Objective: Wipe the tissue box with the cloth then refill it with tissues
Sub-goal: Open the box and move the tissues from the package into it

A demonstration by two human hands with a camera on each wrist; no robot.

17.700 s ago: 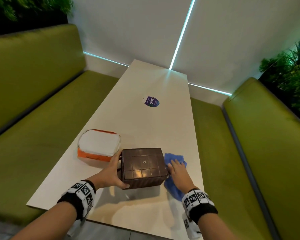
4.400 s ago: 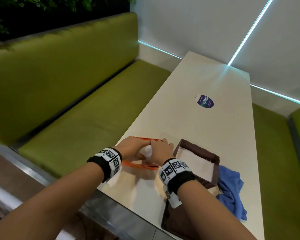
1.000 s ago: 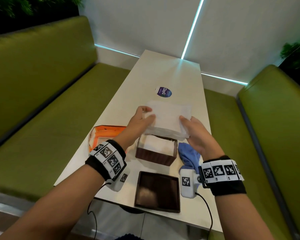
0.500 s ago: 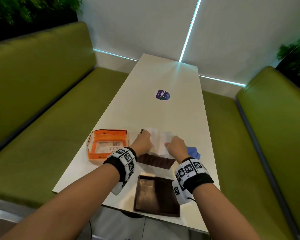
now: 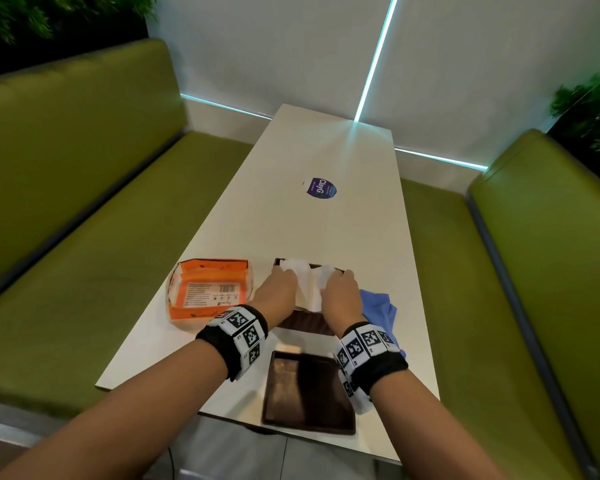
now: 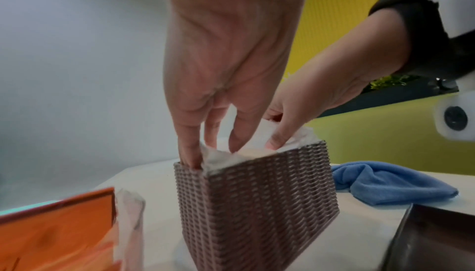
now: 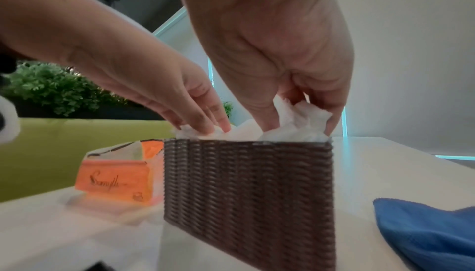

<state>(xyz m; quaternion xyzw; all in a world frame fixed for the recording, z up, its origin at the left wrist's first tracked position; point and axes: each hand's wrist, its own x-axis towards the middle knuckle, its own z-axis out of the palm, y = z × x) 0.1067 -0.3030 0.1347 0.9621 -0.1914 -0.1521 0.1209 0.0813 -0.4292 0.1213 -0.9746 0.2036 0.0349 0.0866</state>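
Note:
The brown woven tissue box (image 5: 308,323) stands open near the table's front, with white tissues (image 5: 307,284) bulging above its rim. My left hand (image 5: 282,284) presses the left part of the tissues (image 6: 223,156) down with straight fingers (image 6: 189,154). My right hand (image 5: 338,287) pushes the right part down; its fingers (image 7: 267,121) dig into crumpled tissue (image 7: 295,127). The box (image 7: 246,184) hides how deep the stack sits. The blue cloth (image 5: 378,308) lies crumpled just right of the box. The box's dark lid (image 5: 309,393) lies flat at the table's front edge.
An opened orange tissue pack (image 5: 208,292) lies left of the box. A round purple sticker (image 5: 320,188) marks the far part of the white table (image 5: 291,223). Green benches (image 5: 84,237) flank both long sides; a white wall closes the far end.
A second ago both hands held the tissue stack above the box. They have lowered it into the box and now press it down.

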